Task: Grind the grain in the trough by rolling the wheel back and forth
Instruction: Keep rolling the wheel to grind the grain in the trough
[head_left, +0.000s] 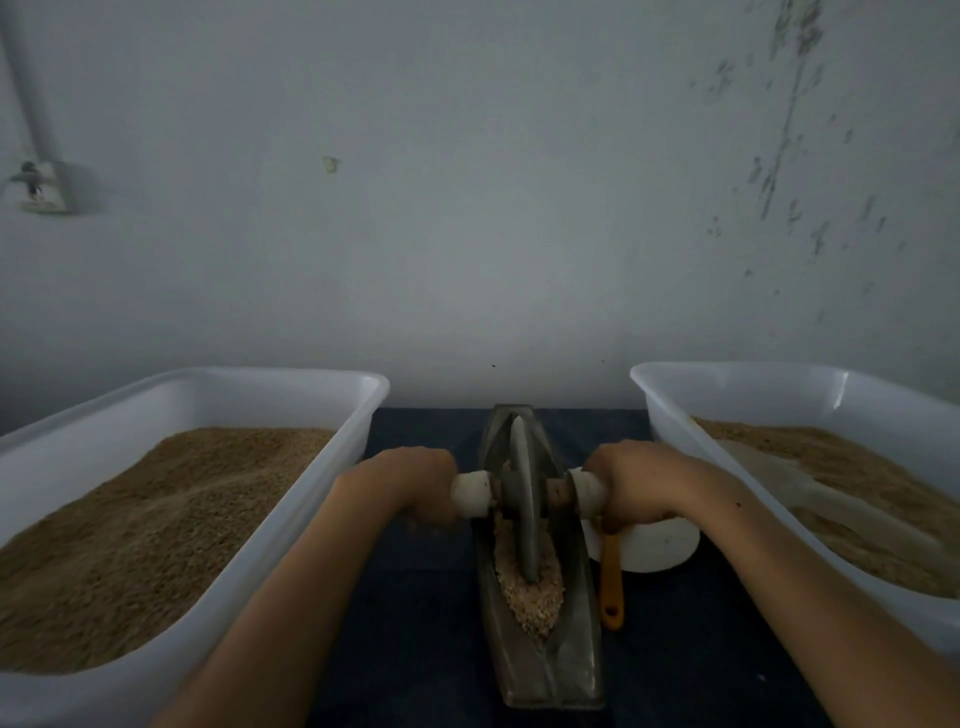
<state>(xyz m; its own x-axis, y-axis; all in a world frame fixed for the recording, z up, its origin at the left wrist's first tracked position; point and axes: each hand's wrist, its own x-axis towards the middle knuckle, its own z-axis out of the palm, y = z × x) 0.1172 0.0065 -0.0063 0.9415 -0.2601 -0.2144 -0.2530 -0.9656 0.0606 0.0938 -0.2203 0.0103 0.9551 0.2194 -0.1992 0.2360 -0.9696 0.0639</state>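
Dim, blurry view w/ no readable writing or labels. Fingers of both hands are hidden under the knuckles, but the left hand (415, 480) curls round the wheel's left white handle (471, 494) and the right hand (631, 480) round the right one (586, 493). The grey wheel (522, 499) stands upright in the narrow metal trough (566, 670) — crushed grain (532, 597) heaped at its near side. 2 white tubs (322, 499) (670, 415) w/ brown grain flank it, both cut off. An orange-handled tool (612, 582) is partly hidden by a white bowl (654, 545).
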